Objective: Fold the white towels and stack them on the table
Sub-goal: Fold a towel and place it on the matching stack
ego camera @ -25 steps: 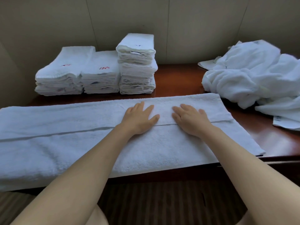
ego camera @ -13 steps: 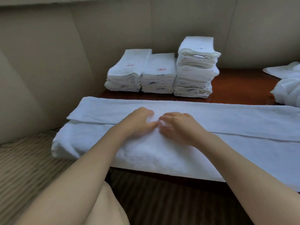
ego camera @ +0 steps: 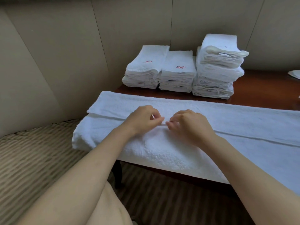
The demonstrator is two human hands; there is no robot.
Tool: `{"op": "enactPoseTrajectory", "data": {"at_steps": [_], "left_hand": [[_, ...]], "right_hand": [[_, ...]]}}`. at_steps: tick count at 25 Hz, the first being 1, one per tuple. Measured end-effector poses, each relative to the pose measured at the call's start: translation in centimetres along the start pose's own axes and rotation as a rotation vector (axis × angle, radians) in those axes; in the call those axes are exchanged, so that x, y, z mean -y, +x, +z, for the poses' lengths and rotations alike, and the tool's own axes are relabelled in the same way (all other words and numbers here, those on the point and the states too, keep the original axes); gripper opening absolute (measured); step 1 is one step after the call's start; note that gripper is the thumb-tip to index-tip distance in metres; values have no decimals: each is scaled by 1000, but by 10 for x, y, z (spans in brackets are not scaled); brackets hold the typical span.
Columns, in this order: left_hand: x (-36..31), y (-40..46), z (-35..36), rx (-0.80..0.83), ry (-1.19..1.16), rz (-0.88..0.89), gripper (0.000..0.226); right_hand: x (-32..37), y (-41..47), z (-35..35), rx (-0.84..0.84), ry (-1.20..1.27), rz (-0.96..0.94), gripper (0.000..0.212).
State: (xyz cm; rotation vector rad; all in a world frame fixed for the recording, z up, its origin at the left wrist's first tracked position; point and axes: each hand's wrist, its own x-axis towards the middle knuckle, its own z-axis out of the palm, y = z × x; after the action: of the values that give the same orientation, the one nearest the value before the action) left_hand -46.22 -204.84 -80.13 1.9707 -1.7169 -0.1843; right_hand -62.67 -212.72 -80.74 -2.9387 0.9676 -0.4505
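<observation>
Head view: long white towel (ego camera: 186,153) is being spread along the counter (ego camera: 259,88) front edge.
Grip: its fold seam is being pinched by left hand (ego camera: 142,118) and right hand (ego camera: 190,125).
Behind: three folded stacks (ego camera: 178,70) are being kept against the wall.

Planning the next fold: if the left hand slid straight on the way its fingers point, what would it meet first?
The left hand points right along the towel seam, so it would meet the right hand fingers almost at once.
</observation>
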Motion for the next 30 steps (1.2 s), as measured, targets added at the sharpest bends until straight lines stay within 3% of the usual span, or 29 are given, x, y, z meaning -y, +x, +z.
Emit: {"op": "enactPoseTrajectory", "data": {"at_steps": [2,5,9,13,17,19,21,24,28,30], "left_hand": [[1,0,-7,-69,11,-3,17],[5,-10,-14,83,88,34,5],[8,-29,-25,179,71,15,11],[5,-48,-36,278,-16,-37,3],[2,-61,-42,366,-54,-61,18],[0,-64,-45,387,-3,-81,29],[1,-60,-47,341,193,-86,32],[7,-48,-47,73,525,-103,26],[14,-29,-48,-213,632,-238,38],[19,-25,-50,-287,677,-275,41]], "right_hand": [[-1,-3,-2,-33,35,-63,30],[6,-11,0,7,180,-205,19],[24,-20,0,101,319,-280,21],[34,-26,-4,214,276,-309,36],[38,-28,-5,223,347,-277,16],[38,-23,-9,167,438,-163,12],[33,-16,-14,61,423,-5,14],[22,-12,-19,2,336,109,17],[32,-21,-29,275,216,5,63],[39,-25,-35,344,119,-31,69]]}}
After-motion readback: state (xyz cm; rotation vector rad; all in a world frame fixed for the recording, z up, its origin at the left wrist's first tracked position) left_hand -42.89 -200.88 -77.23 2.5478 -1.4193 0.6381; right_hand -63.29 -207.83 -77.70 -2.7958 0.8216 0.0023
